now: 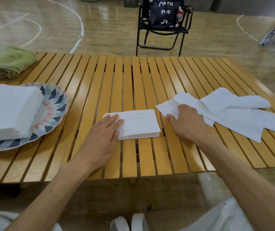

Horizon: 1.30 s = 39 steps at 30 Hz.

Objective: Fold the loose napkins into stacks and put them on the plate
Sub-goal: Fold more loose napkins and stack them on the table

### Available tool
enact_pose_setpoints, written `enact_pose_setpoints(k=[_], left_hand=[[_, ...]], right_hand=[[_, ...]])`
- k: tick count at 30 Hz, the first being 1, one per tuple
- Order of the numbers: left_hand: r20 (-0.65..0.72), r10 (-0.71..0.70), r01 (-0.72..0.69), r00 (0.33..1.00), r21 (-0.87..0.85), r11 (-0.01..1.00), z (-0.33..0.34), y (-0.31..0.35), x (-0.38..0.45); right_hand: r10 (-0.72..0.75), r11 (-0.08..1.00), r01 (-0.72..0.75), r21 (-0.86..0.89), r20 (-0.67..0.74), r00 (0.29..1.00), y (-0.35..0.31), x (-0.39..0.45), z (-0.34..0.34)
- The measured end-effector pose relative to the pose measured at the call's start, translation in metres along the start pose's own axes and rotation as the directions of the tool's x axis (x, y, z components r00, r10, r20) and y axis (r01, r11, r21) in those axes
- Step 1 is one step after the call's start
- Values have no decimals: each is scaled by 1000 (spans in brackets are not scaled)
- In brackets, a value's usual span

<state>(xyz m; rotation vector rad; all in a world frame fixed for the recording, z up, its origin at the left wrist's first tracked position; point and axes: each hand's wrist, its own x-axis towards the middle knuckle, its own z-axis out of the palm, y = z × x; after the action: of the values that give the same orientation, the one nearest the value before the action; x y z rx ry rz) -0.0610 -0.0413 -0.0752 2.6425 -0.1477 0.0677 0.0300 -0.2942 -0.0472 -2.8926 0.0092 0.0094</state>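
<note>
1. Far left: a green folded cloth (10,61) lies at the table's back corner, no part of the task.
2. The patterned plate (56,104) sits on the slatted table (133,77) and already carries a tall stack of folded napkins (10,112), squared up and covering most of its left side. This portion is judged complete.
3. Centre: a second, lower folded stack (138,124) rests on the table in front of the person, well apart from the plate. The left hand (103,135) lies flat on its left end, fingers straight, pressing and not gripping.
4. Right of centre: the right hand (186,119) rests on the near edge of the loose napkins (225,114), fingers bent over a sheet; whether it pinches the sheet cannot be told.
5. Several sheets remain unfolded and overlapping at the right.
6. Judgement: roughly past halfway. Outstanding: fold the remaining loose sheets, add them to the centre stack, move that stack to the plate.
</note>
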Motion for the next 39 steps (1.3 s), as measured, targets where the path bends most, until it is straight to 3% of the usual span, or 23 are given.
enact_pose_setpoints(k=[5,8,10,14,17,18,20,22,25,29,34,36,39], left_hand=[[-20,5,-5,1000,-6,1000,0,1,0],[-31,7,-7,1000,-16,1000,-1,2,0],[-36,8,-8,999,-11,1000,-2,1,-1],[-46,6,-6,999,-5,1000,-2,2,-1],[-67,2,-3,998,-16,1000,-2,2,-1],[-82,3,-4,997,-23,1000,-2,2,-1],[-121,6,-12,993,-47,999,-3,3,-1],[-158,2,-16,987,-89,996,-4,5,-1],[-160,-27,-10,987,-228,974,-9,13,-2],[-91,-37,-21,995,-572,820,-17,24,-1],[-240,-187,-64,953,-758,649,-27,27,1],[-255,-232,-55,939,-775,630,-30,21,2],[-232,-264,26,936,-703,710,-29,16,2]], right_hand=[[-34,994,52,91,-184,982,-2,-2,-5],[-11,915,184,360,-433,901,-8,-5,-13],[20,821,285,494,-524,851,-13,-5,-17],[-55,692,439,573,-565,823,-21,-9,-23],[-74,601,438,669,-499,863,-25,-10,-25],[-39,497,393,774,-433,900,-26,-11,-27],[4,115,223,968,-225,974,-30,-13,-35],[-70,-243,16,970,-34,997,-31,-13,-42],[-184,-401,-178,899,111,977,-34,-17,-42],[-330,-398,-334,854,206,921,-42,-24,-31],[-414,-238,-366,900,247,876,-47,-31,-22],[-352,-93,-302,949,253,901,-46,-30,-22],[-146,320,-134,938,188,971,-42,-25,-18]])
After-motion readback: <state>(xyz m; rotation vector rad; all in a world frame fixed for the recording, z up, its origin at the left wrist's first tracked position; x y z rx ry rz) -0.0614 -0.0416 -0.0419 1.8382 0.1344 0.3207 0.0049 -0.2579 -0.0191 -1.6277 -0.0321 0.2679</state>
